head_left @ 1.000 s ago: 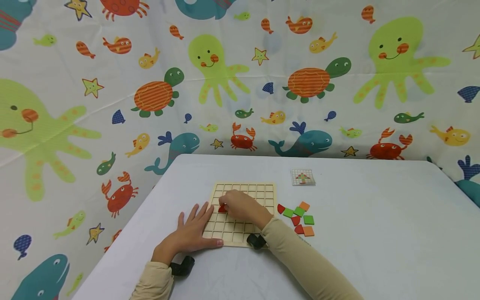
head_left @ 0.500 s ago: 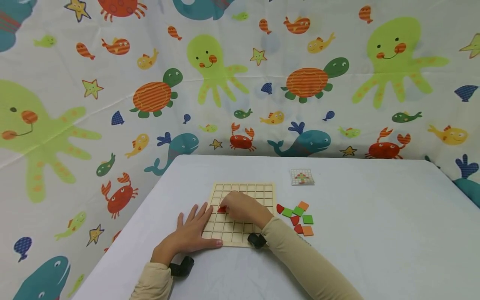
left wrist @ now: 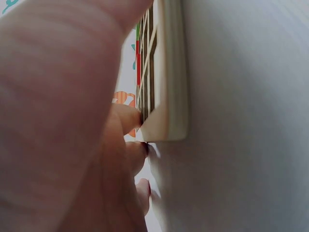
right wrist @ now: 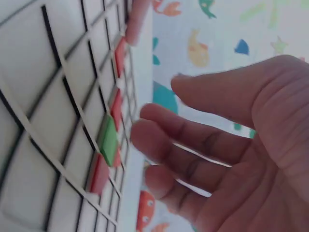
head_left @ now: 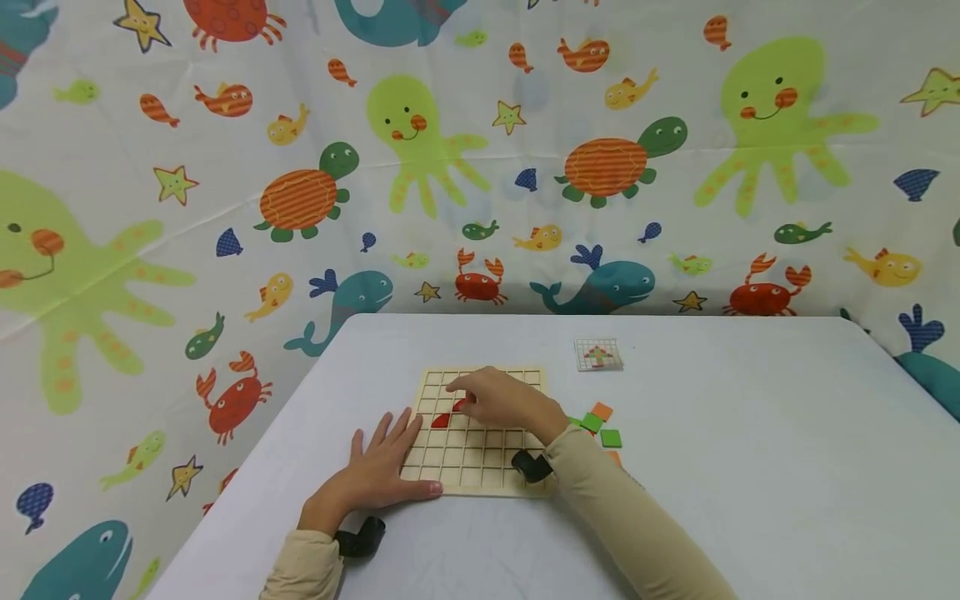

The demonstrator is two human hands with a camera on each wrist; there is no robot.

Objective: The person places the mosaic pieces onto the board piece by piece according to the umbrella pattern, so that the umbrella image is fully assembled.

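Hovering our empty, loosely parted right hand [head_left: 508, 402] over the wooden gridboard [head_left: 468, 458], we have a loose green square [head_left: 611, 438] to its right.

Pale wooden grid board [head_left: 471, 458] lying flat; red pieces [head_left: 440, 421], green piece [right wrist: 108, 140] on it.

just behind the bare left hand [head_left: 378, 479], a beige left sleeve [head_left: 303, 567] wrinkles near its cuff; behind the bare right hand [head_left: 510, 404], a matching right sleeve [head_left: 637, 517] covers the forearm more smoothly. a stubby, rounded black left wrist camera [head_left: 362, 537] and a similar right wrist camera [head_left: 531, 465] jut inward beside the cuffs.
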